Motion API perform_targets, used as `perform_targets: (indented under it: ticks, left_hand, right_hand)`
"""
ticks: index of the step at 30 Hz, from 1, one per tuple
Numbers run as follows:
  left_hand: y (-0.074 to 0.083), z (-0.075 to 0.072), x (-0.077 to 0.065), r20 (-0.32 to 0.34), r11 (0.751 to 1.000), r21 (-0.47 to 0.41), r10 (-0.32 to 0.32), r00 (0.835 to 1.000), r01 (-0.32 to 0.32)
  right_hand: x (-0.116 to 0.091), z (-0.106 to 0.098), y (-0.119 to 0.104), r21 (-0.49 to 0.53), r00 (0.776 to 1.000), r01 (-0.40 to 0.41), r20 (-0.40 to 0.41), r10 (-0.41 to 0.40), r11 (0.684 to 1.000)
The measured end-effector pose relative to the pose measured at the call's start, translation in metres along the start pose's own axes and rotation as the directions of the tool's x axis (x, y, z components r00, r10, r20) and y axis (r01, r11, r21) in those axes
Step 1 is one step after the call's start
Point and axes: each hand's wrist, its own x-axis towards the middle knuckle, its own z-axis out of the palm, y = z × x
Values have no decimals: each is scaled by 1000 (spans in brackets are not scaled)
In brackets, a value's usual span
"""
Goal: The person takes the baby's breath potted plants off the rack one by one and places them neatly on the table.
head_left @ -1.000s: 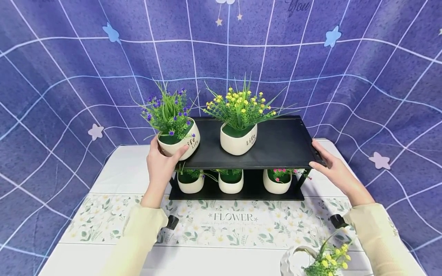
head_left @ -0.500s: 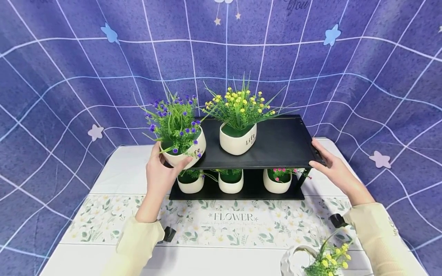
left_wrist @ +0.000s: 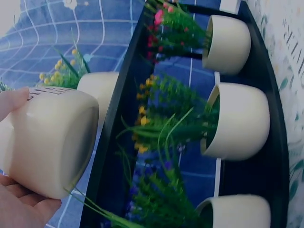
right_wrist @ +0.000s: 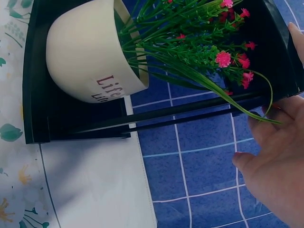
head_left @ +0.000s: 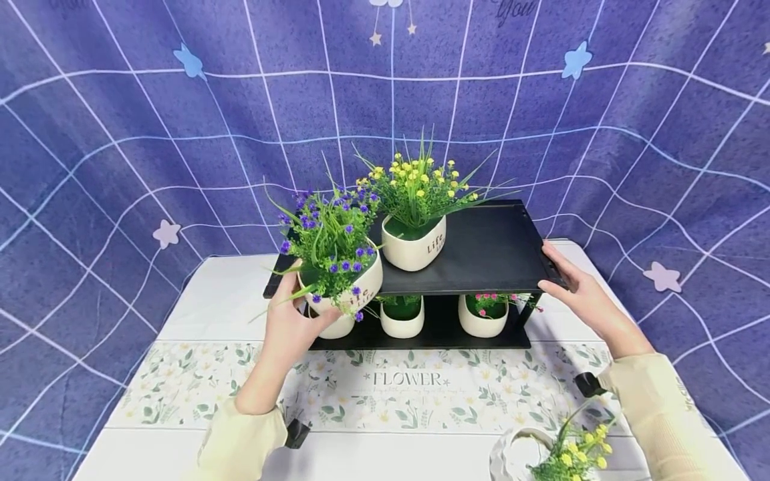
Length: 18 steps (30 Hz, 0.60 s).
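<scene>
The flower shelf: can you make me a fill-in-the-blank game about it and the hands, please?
1. The left hand holds a pot with ____ flowers.
2. The shelf that the right hand touches is coloured ____.
3. Its lower level holds ____ white pots.
4. The tablecloth says ____ in big capital letters.

Missing words: purple; black; three; FLOWER.

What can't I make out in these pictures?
Head view: lower-left pot, mostly hidden by purple-flowered pot and left hand.
Head view: white container, cut off by bottom edge.
Head view: script under FLOWER, too tiny to read.
Right wrist view: right hand, cut off by right edge.
</scene>
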Motion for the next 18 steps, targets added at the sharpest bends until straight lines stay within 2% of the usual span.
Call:
perform_targets:
  ticks: [9,11,13,16,18]
  left_hand:
    - [6,12,-13,60,997,-48,-50,997,53]
    - [6,15,-14,88,992,-99,-63,994,72]
    - [4,16,-16,119,991,-112,-56,991,70]
    - [1,18,-21,160,996,-85,16,987,-3]
    - [-2,18,-26,185,998,-32,56,981,-51]
  right_hand:
    - [0,1,2,-5,1000,14,-13,-14,1000]
    - [1,2,3,-2,1000,17,-15,-17,1000]
    - [1,2,3,2,1000,18,-15,-18,1000]
    - [0,1,3,8,1000,17,-12,-17,1000]
    - [0,1,3,14,1000,16,-10,-16,1000]
